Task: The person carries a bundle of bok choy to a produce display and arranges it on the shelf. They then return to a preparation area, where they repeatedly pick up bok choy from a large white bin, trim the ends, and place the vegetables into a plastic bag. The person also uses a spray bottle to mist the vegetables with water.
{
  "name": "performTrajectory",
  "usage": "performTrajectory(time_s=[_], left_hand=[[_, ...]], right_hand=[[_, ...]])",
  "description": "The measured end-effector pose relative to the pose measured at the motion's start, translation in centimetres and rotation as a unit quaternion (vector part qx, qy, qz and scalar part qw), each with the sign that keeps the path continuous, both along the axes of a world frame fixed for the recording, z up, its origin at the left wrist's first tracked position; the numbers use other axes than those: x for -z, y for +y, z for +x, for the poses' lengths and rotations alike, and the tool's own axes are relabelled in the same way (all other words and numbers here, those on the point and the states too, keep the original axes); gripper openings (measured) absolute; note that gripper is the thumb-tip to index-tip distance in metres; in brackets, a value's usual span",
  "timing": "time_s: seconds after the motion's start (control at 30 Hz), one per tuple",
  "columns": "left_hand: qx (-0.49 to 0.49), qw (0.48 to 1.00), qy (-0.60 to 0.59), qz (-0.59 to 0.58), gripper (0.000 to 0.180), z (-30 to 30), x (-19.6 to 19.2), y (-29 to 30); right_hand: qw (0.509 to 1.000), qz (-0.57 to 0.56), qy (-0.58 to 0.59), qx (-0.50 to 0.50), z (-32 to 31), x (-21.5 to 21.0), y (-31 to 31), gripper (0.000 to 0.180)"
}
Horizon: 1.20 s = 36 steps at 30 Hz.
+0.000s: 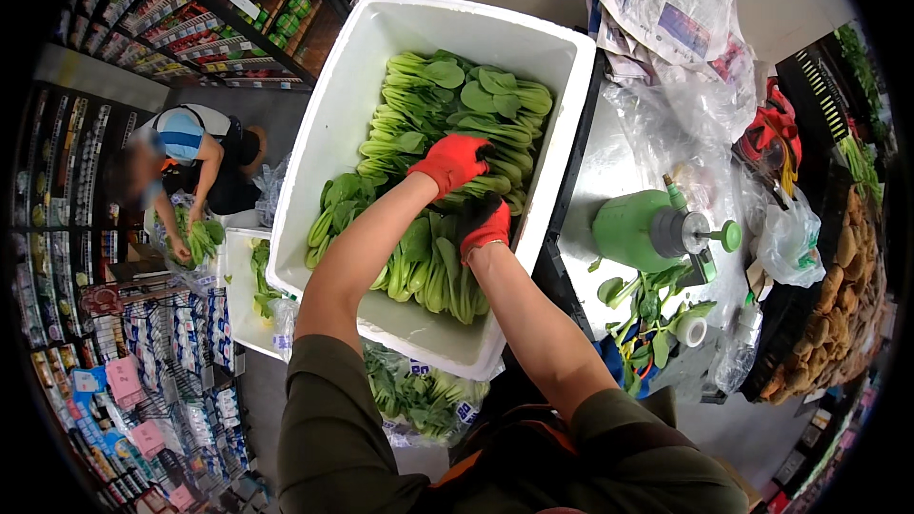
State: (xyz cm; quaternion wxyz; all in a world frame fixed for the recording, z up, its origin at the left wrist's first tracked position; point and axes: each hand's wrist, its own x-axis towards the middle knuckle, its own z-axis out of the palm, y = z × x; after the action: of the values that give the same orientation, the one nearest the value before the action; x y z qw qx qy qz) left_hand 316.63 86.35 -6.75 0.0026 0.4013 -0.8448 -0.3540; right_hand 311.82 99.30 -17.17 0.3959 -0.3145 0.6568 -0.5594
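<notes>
A white foam box (333, 105) holds rows of green bok choy (414, 128), with pale stalks and darker leaves. Both my hands are inside it, in red gloves with black palms and fingertips. My left hand (452, 164) is curled closed over stalks near the middle of the box. Just below and to the right, my right hand (487, 227) bends its fingers round more bok choy by the right wall. Leaves and the gloves themselves partly hide the fingertips of both hands.
Right of the box, a metal table (581, 271) bears a green spray bottle (633, 228), loose leaves (652, 309), plastic bags and crumpled newspaper (666, 19). Bagged greens (419, 395) lie below the box. At left, another person (205, 152) handles greens beside shelves.
</notes>
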Motion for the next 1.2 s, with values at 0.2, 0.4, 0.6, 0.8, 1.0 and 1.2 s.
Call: performTrajectory(time_s=[0.2, 0.4, 0.6, 0.8, 1.0, 1.2], left_hand=[[0.124, 0.989, 0.077, 0.003, 0.05, 0.3, -0.7, 0.7], [0.162, 0.976, 0.071, -0.129, 0.05, 2.5, 0.9, 1.6], [-0.001, 0.99, 0.14, -0.024, 0.039, 3.2, -1.1, 2.7], [-0.156, 0.934, 0.286, 0.147, 0.037, 4.6, -1.4, 1.2], [0.037, 0.979, 0.191, -0.059, 0.038, -0.7, -7.4, -1.1], [0.134, 0.961, 0.059, -0.235, 0.038, -4.2, -2.2, -3.5]], right_hand=[[0.884, 0.217, 0.389, -0.145, -0.9, 3.5, -0.3, 0.032], [0.637, 0.215, 0.686, -0.276, -0.4, 0.2, 1.0, 0.045], [0.574, 0.292, 0.667, -0.373, -0.3, 1.1, 0.3, 0.054], [0.505, 0.307, 0.67, -0.449, 0.3, -0.6, 0.6, 0.055], [0.487, 0.332, 0.656, -0.471, -0.4, -2.1, 0.4, 0.052], [0.478, 0.33, 0.669, -0.464, -0.2, -3.8, 0.8, 0.05]])
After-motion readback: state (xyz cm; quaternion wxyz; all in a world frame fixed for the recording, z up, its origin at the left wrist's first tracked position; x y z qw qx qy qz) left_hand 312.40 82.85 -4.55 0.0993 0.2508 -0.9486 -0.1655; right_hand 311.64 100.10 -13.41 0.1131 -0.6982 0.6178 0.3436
